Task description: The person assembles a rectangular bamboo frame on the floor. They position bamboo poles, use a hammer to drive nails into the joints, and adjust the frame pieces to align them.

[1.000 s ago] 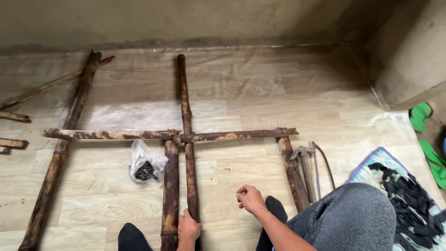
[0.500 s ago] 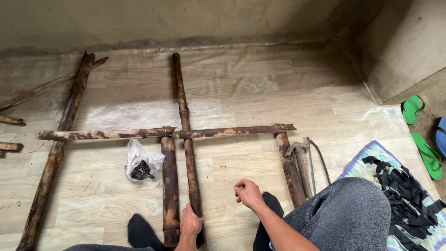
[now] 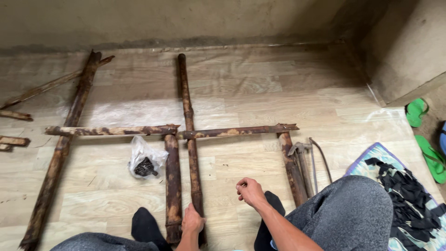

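My left hand (image 3: pixel 192 222) grips the near end of a long, dark, weathered bamboo pole (image 3: pixel 187 111) that runs away from me along the wooden floor. A horizontal bamboo crosspiece (image 3: pixel 172 131) lies across it. A shorter, thicker bamboo piece (image 3: pixel 173 176) lies just left of the long pole. My right hand (image 3: pixel 250 191) hovers to the right of the pole with its fingers curled and pinched together; whether something small is in them is too small to tell.
A clear plastic bag of small dark pieces (image 3: pixel 146 162) lies left of the poles. Another long bamboo pole (image 3: pixel 65 139) slants at the left. A short bamboo piece (image 3: pixel 291 165), a hammer (image 3: pixel 301 158) and a bent rod lie at right. Green sandals (image 3: pixel 425 135) and a patterned mat (image 3: pixel 409 186) are far right.
The view has shifted slightly. My left hand stays on the pole's near end and my right hand remains beside it, nearly unmoved.
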